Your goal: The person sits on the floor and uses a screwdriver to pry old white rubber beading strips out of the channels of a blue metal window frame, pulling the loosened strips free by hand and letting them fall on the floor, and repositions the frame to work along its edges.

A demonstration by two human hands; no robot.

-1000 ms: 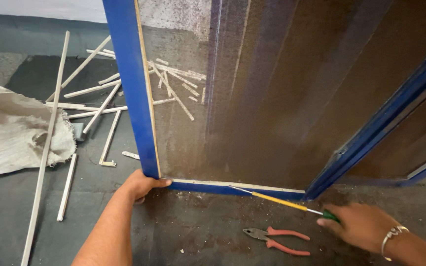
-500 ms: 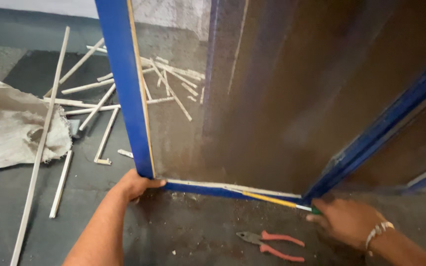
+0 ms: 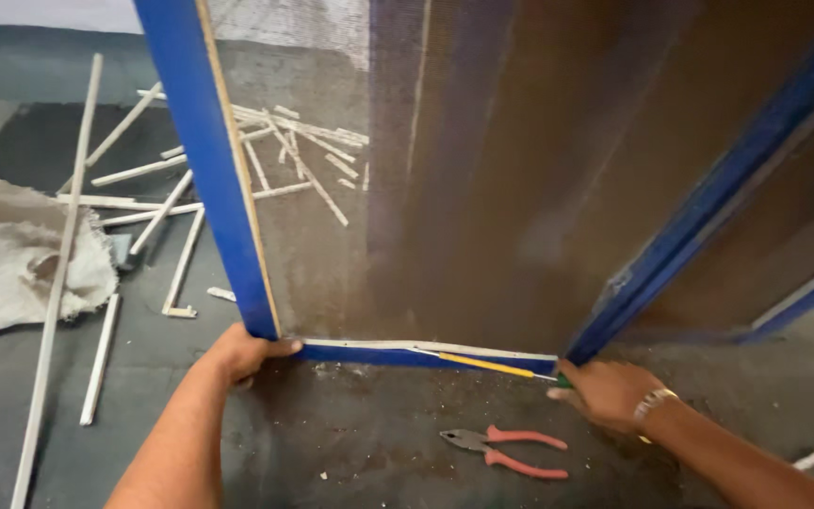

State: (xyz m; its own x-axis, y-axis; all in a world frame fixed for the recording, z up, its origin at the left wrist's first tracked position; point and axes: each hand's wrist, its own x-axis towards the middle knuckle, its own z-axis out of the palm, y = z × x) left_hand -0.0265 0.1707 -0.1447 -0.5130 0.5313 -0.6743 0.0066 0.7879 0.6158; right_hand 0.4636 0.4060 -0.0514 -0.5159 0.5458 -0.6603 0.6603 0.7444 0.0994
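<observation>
Dusty grey floor (image 3: 350, 452) holds scattered wooden strips (image 3: 181, 203), sackcloth (image 3: 21, 254).

We list on the dark floor (image 3: 350, 462): red-handled pliers (image 3: 506, 451) lying flat; scattered pale wooden strips (image 3: 181, 250) at left and beyond the mesh; a crumpled beige sack (image 3: 11, 264) at far left, a long strip (image 3: 54, 292) crossing it.
</observation>
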